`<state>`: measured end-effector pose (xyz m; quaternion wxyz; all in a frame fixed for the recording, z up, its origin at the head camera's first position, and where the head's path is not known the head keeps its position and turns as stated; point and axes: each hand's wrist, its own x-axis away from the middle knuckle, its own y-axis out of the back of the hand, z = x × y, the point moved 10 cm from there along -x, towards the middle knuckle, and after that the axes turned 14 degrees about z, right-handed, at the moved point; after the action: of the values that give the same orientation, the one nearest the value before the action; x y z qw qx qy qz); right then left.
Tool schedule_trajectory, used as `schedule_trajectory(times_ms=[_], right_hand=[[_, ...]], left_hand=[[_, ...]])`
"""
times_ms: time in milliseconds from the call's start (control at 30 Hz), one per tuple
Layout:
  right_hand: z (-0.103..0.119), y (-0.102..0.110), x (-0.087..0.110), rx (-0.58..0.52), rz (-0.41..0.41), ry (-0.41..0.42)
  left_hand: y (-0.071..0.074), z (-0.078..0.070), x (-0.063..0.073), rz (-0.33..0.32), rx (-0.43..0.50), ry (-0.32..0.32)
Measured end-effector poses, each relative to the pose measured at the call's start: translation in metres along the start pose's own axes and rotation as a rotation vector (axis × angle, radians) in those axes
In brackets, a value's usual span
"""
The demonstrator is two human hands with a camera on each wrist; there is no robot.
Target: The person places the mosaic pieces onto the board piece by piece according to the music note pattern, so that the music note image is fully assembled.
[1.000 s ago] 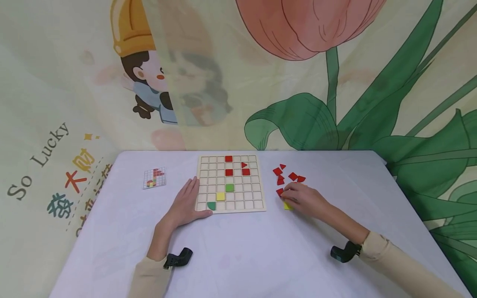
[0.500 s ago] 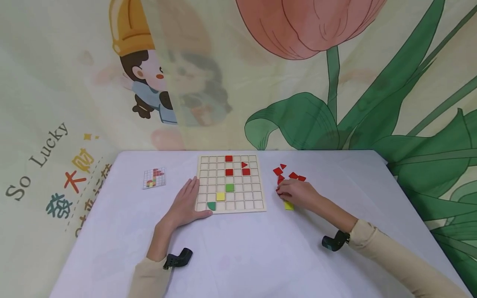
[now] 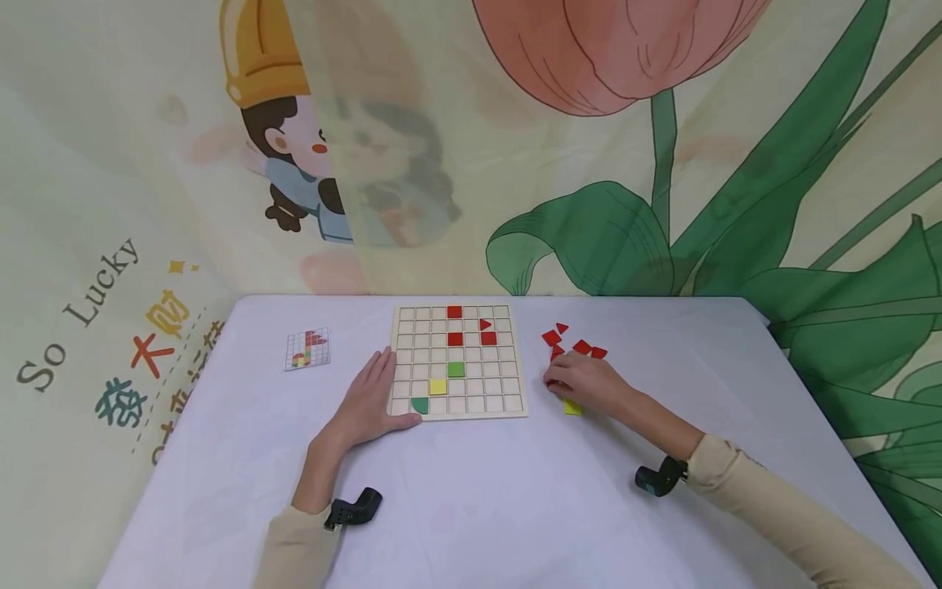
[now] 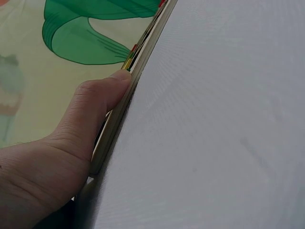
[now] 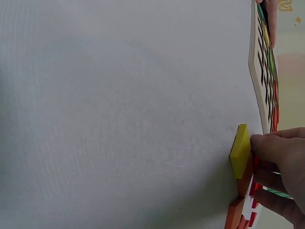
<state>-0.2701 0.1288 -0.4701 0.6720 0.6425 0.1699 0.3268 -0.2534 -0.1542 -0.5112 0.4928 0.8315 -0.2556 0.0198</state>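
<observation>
A pale square grid board point(image 3: 495, 387) lies on the white table, with a few red, green and yellow tiles in its cells. My left hand point(image 3: 364, 405) rests at its near-left corner, fingers straight along the left side. In the left wrist view the thumb point(image 4: 95, 102) lies on the board's front edge point(image 4: 107, 145). Right of the board, my right hand point(image 3: 594, 383) reaches into the loose pieces, thumb and fingertips pinching a red tile point(image 5: 256, 164) that they mostly cover. Just nearer me sits a yellow tile point(image 3: 572, 407), close by the thumb in the right wrist view.
Several loose red pieces point(image 3: 552, 337) lie beyond the right hand. A small printed pattern card point(image 3: 307, 349) is left of the board. A printed cloth point(image 3: 412, 270) hangs behind the table's back edge.
My right hand has moved a little left and away from me, off the yellow tile and over a red one, its fingers drawing together there. The left hand stays on the board.
</observation>
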Motion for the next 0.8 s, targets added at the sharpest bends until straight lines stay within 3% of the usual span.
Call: schedule_trajectory(times_ms=[267, 500, 800], right_hand=[[0.005, 0.001, 0.001, 0.023, 0.044, 0.038], [0.000, 0.001, -0.004, -0.072, 0.012, 0.015], [-0.006, 0.000, -0.009, -0.220, 0.026, 0.058]], left_hand=[[0.001, 0.000, 0.001, 0.010, 0.009, 0.011], [0.002, -0.001, 0.002, 0.001, 0.006, 0.005], [0.001, -0.001, 0.002, 0.002, 0.004, 0.004]])
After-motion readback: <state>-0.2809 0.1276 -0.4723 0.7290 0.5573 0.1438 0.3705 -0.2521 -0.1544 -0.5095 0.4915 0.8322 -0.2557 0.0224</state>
